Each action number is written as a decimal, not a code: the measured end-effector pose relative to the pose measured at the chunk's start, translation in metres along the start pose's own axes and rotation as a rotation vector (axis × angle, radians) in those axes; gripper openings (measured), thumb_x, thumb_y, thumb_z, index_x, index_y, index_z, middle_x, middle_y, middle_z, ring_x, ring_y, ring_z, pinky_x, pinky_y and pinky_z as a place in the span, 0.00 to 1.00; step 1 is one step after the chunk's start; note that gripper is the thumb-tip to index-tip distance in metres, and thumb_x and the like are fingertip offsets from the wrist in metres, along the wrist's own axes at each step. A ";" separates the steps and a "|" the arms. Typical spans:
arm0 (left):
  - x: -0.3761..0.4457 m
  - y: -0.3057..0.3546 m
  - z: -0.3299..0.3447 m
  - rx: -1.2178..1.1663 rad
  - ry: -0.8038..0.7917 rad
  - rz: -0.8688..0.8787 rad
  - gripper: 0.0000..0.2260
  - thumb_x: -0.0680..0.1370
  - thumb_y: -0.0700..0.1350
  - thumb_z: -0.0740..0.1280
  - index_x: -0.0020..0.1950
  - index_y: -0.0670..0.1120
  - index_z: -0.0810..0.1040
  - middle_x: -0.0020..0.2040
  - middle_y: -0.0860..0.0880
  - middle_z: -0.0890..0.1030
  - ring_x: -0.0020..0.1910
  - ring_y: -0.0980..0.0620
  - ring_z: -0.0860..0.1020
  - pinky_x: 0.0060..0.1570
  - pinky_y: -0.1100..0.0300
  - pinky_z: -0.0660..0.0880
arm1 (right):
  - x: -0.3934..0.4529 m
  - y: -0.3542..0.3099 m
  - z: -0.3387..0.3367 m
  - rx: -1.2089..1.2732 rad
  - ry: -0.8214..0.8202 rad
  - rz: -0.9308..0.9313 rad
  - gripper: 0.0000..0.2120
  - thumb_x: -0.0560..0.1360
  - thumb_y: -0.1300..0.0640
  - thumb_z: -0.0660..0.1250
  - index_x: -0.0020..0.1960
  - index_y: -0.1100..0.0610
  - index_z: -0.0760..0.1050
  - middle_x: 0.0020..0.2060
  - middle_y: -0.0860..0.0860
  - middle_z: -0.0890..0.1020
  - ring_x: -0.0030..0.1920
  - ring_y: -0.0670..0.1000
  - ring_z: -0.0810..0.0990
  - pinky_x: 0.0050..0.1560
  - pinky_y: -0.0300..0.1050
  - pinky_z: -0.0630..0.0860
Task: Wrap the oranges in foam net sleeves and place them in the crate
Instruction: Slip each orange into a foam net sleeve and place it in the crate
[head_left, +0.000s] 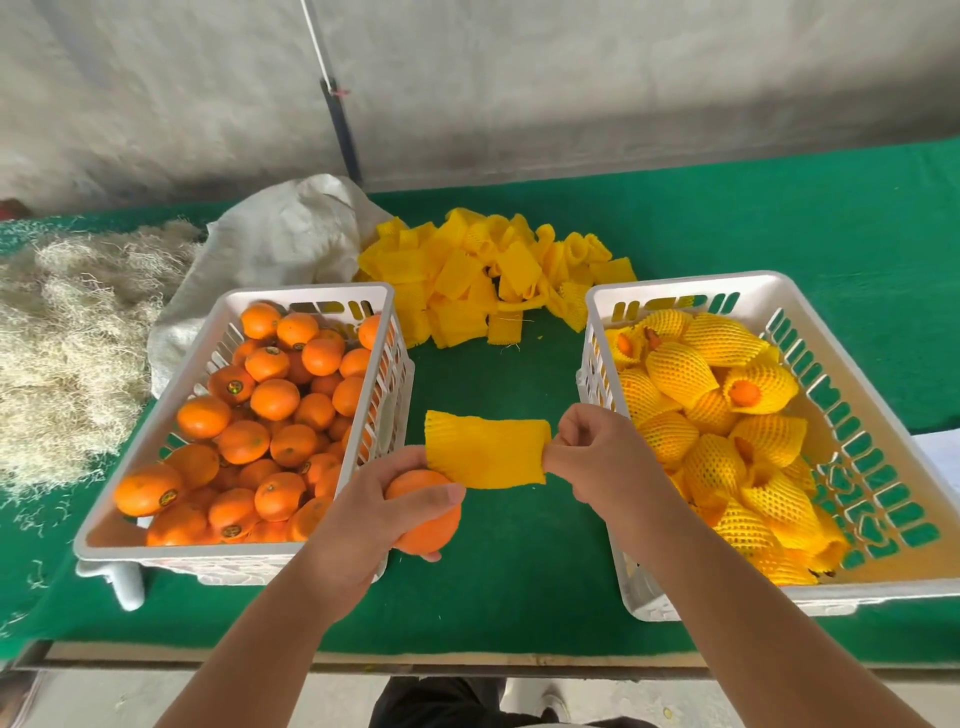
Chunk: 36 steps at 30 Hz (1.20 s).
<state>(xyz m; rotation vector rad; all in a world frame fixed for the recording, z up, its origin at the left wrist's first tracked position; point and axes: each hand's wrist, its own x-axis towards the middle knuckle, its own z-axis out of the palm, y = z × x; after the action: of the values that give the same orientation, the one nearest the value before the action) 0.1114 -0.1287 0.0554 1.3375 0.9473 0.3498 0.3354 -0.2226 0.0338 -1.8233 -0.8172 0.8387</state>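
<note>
My left hand (382, 506) grips a bare orange (428, 525) above the green table, between the two crates. A flat yellow foam net sleeve (485, 451) stretches between both hands: my left thumb pins its left edge against the orange, and my right hand (597, 457) pinches its right edge. The white crate on the left (234, 553) holds several bare oranges (270, 400). The white crate on the right (779, 592) holds several oranges wrapped in yellow sleeves (717, 415).
A heap of loose yellow sleeves (483, 270) lies at the back between the crates. A white sack (275, 244) and a pile of pale straw (67, 338) sit at the left. The green table cloth (519, 597) ends at a near edge.
</note>
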 end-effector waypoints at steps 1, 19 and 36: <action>-0.001 -0.001 0.000 0.016 -0.006 0.024 0.26 0.63 0.62 0.79 0.60 0.59 0.85 0.55 0.53 0.85 0.54 0.43 0.84 0.39 0.52 0.82 | -0.005 -0.001 -0.002 0.027 0.013 -0.019 0.15 0.71 0.60 0.74 0.36 0.54 0.68 0.29 0.53 0.68 0.27 0.45 0.63 0.29 0.42 0.63; -0.016 0.010 0.007 0.257 -0.209 0.064 0.27 0.62 0.65 0.78 0.61 0.72 0.79 0.55 0.63 0.82 0.56 0.58 0.82 0.45 0.62 0.82 | -0.035 -0.018 -0.035 0.052 -0.349 -0.252 0.17 0.83 0.43 0.68 0.35 0.36 0.82 0.22 0.51 0.77 0.22 0.46 0.70 0.36 0.39 0.77; -0.021 0.023 -0.004 0.025 -0.355 0.024 0.22 0.69 0.51 0.78 0.63 0.56 0.83 0.62 0.46 0.83 0.56 0.37 0.85 0.35 0.52 0.81 | -0.026 -0.009 -0.033 0.087 -0.449 -0.234 0.13 0.87 0.55 0.63 0.64 0.45 0.84 0.24 0.51 0.78 0.23 0.45 0.73 0.36 0.32 0.72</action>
<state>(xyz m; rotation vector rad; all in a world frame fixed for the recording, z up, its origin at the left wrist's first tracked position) 0.1024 -0.1350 0.0845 1.3789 0.6404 0.1120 0.3475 -0.2561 0.0581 -1.4446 -1.2301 1.1273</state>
